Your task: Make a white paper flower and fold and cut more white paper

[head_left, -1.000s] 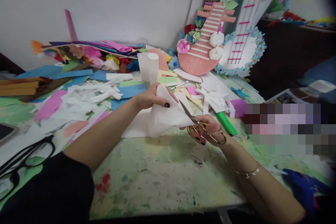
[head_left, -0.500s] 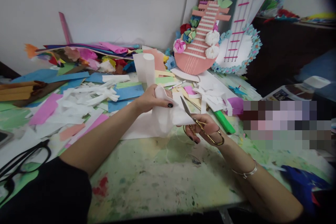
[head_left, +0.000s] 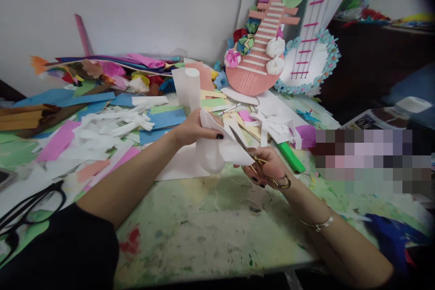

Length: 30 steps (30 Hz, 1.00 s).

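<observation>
My left hand (head_left: 195,129) grips a curled sheet of white paper (head_left: 212,156), its thumb pressed along the top. My right hand (head_left: 268,165) is closed around a pair of scissors (head_left: 239,138) with gold handles. The scissors' blades point up and left, with the paper's right edge at them. How far the blades are parted is hard to make out. Behind my left hand stands a rolled white paper (head_left: 192,88). Another flat white sheet (head_left: 183,163) lies on the table under the held paper.
White paper strips (head_left: 112,120) and coloured scraps cover the left side. Black glasses (head_left: 37,206) lie at the near left. A pink paper instrument (head_left: 254,72) leans at the back beside a blue-flowered one (head_left: 306,65). A green stick-shaped object (head_left: 291,157) lies right of the scissors.
The scissors and my right fingers have shifted slightly, with the handles turned. The held paper's right corner now reaches further right and lower. My left hand stays nearly in place.
</observation>
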Motion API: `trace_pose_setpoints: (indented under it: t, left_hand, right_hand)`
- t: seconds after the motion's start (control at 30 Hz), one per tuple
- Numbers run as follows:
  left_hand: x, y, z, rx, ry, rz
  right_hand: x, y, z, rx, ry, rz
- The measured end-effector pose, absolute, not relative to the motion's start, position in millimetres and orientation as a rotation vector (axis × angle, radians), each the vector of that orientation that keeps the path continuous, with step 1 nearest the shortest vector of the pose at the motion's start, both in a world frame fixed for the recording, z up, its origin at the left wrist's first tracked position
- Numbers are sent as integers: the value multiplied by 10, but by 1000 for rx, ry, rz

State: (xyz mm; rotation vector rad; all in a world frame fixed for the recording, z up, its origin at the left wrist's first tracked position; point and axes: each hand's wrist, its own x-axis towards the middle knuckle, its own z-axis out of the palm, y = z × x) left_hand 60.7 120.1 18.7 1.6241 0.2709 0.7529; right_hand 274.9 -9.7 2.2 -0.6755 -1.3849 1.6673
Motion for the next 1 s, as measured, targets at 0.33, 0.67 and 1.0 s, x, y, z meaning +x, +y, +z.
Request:
trace_pose_setpoints:
  t: [0.33,0.67,1.0]
  left_hand:
    - [617,1183,245,1607,234,775]
    - [592,1186,264,1558,326,757]
    - [560,1188,269,1534,480,793]
  right_hand:
    - [2711,-127,150,-935,-1337,1683]
    - [2692,-136,178,-944,-1358,1671]
    - [2712,-113,41,-742,-1421,1606]
